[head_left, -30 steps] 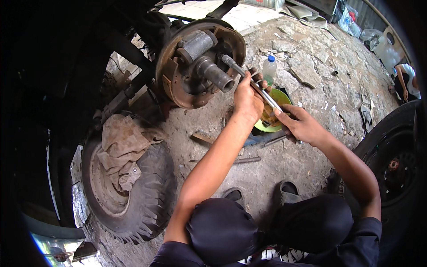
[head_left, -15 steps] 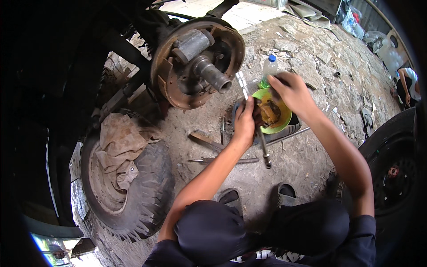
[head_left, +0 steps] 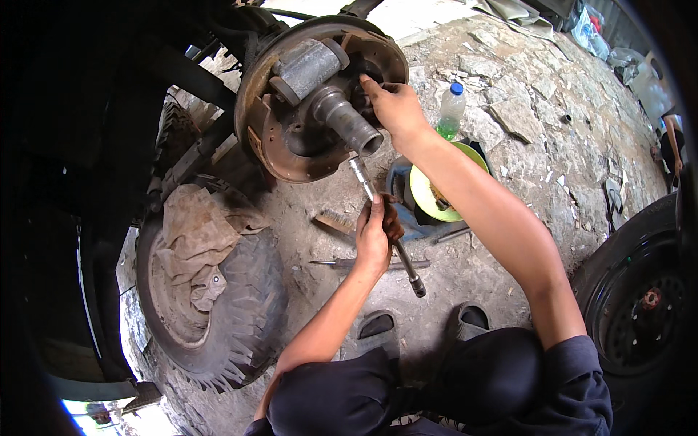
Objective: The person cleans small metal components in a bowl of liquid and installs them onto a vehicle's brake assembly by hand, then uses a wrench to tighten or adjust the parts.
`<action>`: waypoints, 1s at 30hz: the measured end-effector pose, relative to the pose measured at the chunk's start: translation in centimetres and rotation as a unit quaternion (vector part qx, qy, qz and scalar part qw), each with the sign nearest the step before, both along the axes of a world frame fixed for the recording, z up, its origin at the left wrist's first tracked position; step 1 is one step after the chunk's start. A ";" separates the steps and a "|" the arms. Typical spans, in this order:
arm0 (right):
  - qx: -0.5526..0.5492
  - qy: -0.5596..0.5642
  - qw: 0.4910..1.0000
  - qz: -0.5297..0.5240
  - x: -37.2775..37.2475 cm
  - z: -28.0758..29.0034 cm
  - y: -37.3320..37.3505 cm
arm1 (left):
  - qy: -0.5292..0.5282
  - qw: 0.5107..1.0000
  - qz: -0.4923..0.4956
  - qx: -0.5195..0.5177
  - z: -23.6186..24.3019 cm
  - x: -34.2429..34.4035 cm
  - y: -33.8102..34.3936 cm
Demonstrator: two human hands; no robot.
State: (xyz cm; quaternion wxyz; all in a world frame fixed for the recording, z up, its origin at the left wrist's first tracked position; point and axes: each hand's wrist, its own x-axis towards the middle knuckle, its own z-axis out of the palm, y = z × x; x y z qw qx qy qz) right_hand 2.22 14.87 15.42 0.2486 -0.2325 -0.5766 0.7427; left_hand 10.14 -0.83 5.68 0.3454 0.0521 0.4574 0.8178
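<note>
My left hand (head_left: 375,238) is closed around the middle of a long socket wrench (head_left: 407,270). The wrench slants, its shiny upper end close below the hollow spindle (head_left: 347,123) and its dark socket end pointing down toward my feet. My right hand (head_left: 398,115) reaches into the right side of the rusty round brake backing plate (head_left: 291,166), fingers bent together beside the spindle. Whatever those fingertips pinch or touch is hidden by the hand and shadow. A grey metal cylinder block (head_left: 309,69) sits on the plate, above the spindle.
Below my right forearm is a lime-green bowl (head_left: 427,196), with a bottle of green liquid (head_left: 451,112) behind it. A wire brush (head_left: 336,221) lies on the ground. A treaded tyre (head_left: 247,312) with a cloth (head_left: 196,225) stands left, another wheel (head_left: 618,291) right.
My right hand has moved from over the bowl up and left to the backing plate. My left hand has lowered slightly leftward with the socket wrench. The view has shifted a little.
</note>
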 end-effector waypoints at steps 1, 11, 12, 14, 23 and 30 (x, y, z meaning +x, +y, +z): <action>-0.049 0.018 0.999 0.002 0.0 0.0 -0.1 | 0.000 1.000 -0.002 0.001 -0.1 -0.2 0.0; -0.107 0.062 0.992 0.022 0.4 -0.3 0.2 | -0.018 0.999 -0.041 0.018 -0.7 0.3 0.8; -0.114 0.064 0.991 0.019 0.2 -0.4 0.1 | -0.017 0.999 -0.043 0.019 -0.7 0.3 0.7; -0.115 0.080 0.990 0.002 -0.2 -0.6 -0.3 | -0.014 0.999 -0.043 0.018 -0.8 0.3 0.7; -0.102 0.102 0.989 -0.043 0.1 -0.7 -1.2 | -0.015 0.999 -0.035 0.013 -0.9 0.3 -0.2; -0.128 0.166 0.977 -0.034 -0.1 -1.1 -1.3 | -0.015 0.999 -0.039 0.001 -1.1 0.8 0.0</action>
